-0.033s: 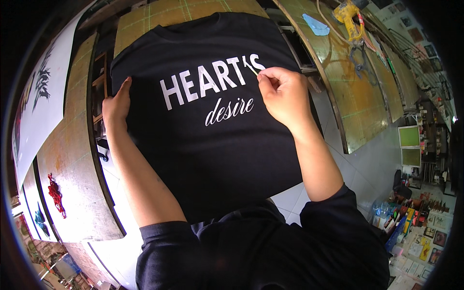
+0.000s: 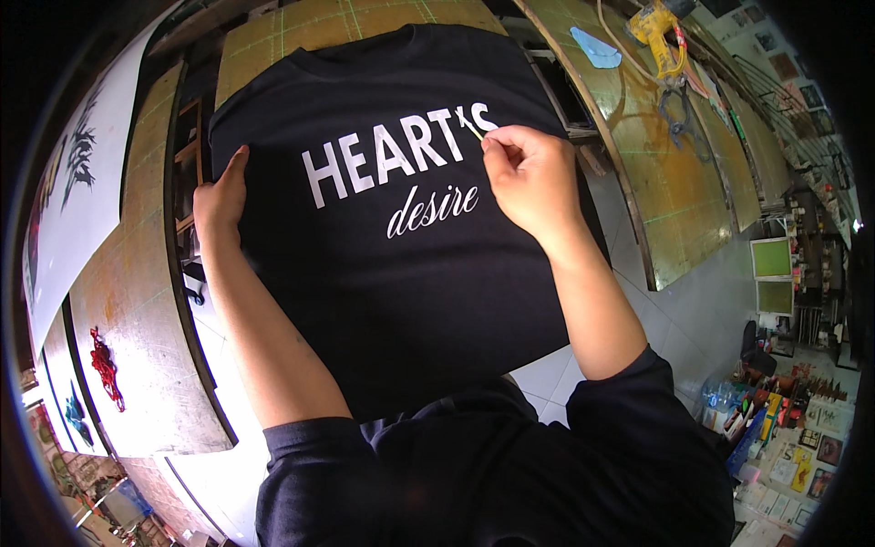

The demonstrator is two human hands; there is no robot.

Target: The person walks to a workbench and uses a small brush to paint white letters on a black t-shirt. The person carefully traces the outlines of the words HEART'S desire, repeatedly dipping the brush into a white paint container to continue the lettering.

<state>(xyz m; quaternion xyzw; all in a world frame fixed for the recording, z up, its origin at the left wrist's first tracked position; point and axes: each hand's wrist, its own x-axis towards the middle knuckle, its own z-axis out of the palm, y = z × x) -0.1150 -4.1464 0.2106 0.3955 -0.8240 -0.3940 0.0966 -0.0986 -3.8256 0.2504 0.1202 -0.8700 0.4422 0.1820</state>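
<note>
A black T-shirt (image 2: 428, 301) with white lettering (image 2: 365, 155) lies spread over a bench (image 2: 255, 41). The left hand (image 2: 221, 202) is at its left edge; the right hand (image 2: 538, 182) has a thin pale stick (image 2: 475, 129) in its grip, near the lettering. On another bench (image 2: 684, 219), at right, lies a light-blue piece (image 2: 595, 47).

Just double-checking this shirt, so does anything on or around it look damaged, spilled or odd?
Nothing stands out on the black shirt: it lies fairly smooth, with no visible tear or spill. Beside it, the board on the right has brownish blotches, uneven against its yellowish surface.
</note>
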